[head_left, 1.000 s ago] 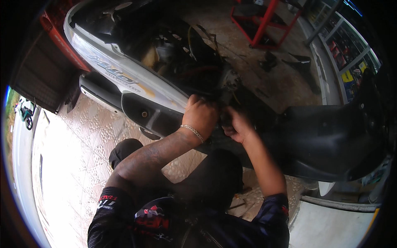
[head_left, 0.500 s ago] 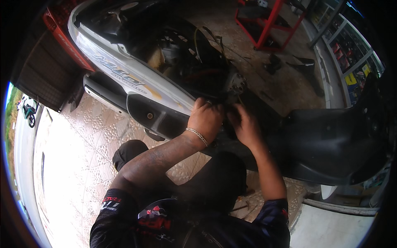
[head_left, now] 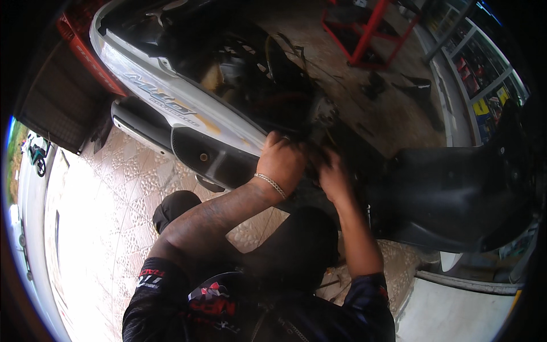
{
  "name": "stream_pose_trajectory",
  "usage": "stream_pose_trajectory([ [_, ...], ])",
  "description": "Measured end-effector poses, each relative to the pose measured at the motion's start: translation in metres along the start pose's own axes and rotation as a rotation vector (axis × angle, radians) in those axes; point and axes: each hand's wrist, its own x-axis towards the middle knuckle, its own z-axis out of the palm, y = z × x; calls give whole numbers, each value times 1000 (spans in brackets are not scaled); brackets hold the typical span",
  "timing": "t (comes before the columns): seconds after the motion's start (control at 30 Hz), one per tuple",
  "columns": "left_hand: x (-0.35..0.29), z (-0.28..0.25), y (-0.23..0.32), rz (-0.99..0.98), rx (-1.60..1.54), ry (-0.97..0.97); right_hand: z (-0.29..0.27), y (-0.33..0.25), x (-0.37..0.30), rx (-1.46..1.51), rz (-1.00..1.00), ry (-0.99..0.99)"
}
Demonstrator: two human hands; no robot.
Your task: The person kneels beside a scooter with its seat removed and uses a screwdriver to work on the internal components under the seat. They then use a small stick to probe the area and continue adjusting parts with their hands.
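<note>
A partly stripped motor scooter lies across the view, its white side panel (head_left: 171,94) running down to my hands. My left hand (head_left: 280,165), with a chain bracelet on its wrist, is closed at the panel's lower front end. Its fingertips curl down into the dark gap there and are hidden. Close beside it, my right hand (head_left: 332,175) has its fingers bent toward the same spot. Some motion blur smears them, and what they grip cannot be made out. A black footboard piece (head_left: 213,157) sits below the panel, left of my left hand.
The scooter's black front shield (head_left: 439,194) rises on the right. Beyond the open frame stand a red tool cart (head_left: 364,40) and dark loose parts (head_left: 413,84) on the floor. Glass shelving (head_left: 484,74) lines the far right. Patterned tiles (head_left: 137,176) lie at left.
My right hand has shifted slightly left and down, and its fingers blur. My left hand keeps its place on the scooter. The whole view has moved a little.
</note>
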Motion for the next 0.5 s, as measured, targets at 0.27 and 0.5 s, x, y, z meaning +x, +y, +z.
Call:
stream_pose_trajectory([
  [0.27, 0, 4, 1, -27, -41, 17, -18, 7, 21, 535, 596, -205],
  [0.5, -2, 2, 1, -19, -6, 24, -27, -23, 11, -552, -510, -26],
])
